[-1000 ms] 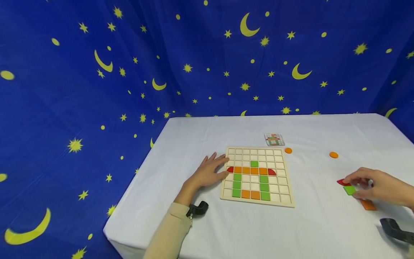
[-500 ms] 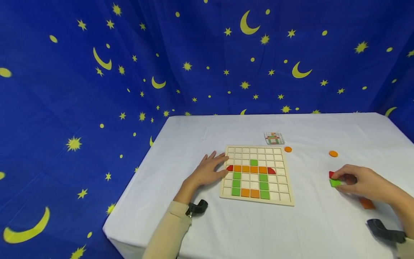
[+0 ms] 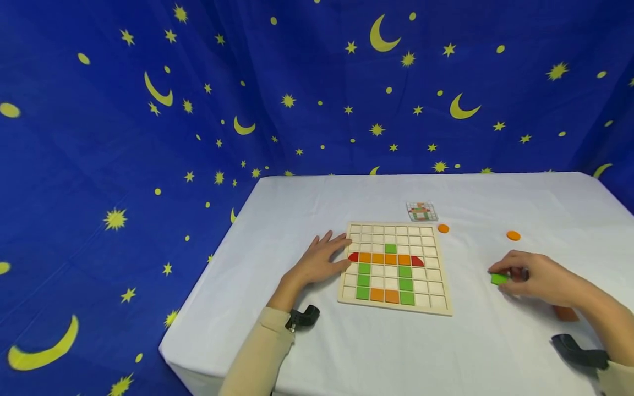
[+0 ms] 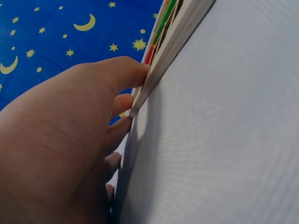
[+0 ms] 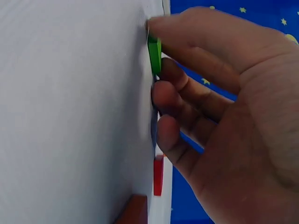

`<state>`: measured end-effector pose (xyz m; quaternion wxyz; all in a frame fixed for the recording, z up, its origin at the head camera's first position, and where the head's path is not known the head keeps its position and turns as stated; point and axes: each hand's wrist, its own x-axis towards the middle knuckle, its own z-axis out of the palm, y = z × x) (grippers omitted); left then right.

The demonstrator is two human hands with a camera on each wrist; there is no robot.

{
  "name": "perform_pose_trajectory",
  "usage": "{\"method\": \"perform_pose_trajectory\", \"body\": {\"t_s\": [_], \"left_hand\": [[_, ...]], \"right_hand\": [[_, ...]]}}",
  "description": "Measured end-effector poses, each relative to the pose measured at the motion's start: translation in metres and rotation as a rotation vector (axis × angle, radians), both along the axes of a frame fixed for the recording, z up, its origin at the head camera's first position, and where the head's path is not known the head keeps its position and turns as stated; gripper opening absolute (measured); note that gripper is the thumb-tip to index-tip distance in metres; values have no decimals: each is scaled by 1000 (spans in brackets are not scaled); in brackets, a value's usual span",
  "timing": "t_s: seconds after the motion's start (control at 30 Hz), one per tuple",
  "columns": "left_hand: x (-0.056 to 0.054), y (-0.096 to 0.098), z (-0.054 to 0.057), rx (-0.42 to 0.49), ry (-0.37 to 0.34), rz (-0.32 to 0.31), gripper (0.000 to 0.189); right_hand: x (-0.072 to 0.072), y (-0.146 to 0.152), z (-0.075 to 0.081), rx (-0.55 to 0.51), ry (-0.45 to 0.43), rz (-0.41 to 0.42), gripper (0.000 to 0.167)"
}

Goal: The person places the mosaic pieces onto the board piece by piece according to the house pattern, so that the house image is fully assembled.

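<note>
My left hand [image 3: 317, 265] lies at the left edge of a wooden grid board [image 3: 394, 308], fingers extended and the fingertips touching its rim. Green and orange squares and two red rounded pieces form a pattern on the board. To the right of it, my right hand [image 3: 540, 278] pinches a green square tile [image 3: 498, 279] between thumb and finger, close to the tablecloth. In the right wrist view that green tile [image 5: 154, 55] is tilted on edge at the fingertips. A red piece [image 5: 159, 175] rests on the cloth beyond the curled fingers.
A small pattern card [image 3: 422, 211] lies behind the board. One orange disc [image 3: 443, 229] sits near the board's far right corner, another orange disc [image 3: 513, 235] farther right. An orange tile [image 3: 566, 314] is partly covered by the right forearm. The white table [image 3: 317, 195] meets a starry blue curtain.
My right hand has moved left toward the board, bringing the green tile along. The red piece seen beside its fingertips earlier no longer shows there. My left hand and the board have stayed put.
</note>
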<state>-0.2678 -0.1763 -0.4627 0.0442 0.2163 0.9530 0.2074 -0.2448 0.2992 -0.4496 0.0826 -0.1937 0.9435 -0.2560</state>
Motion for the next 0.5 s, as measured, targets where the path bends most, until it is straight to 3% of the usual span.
{"method": "perform_pose_trajectory", "body": {"t_s": [0.2, 0.5], "left_hand": [[1, -1, 0, 12, 14, -2, 59], [0, -3, -2, 14, 3, -3, 59]], "right_hand": [[-6, -9, 4, -16, 24, 50, 36], [-25, -50, 9, -66, 58, 156, 30]]}}
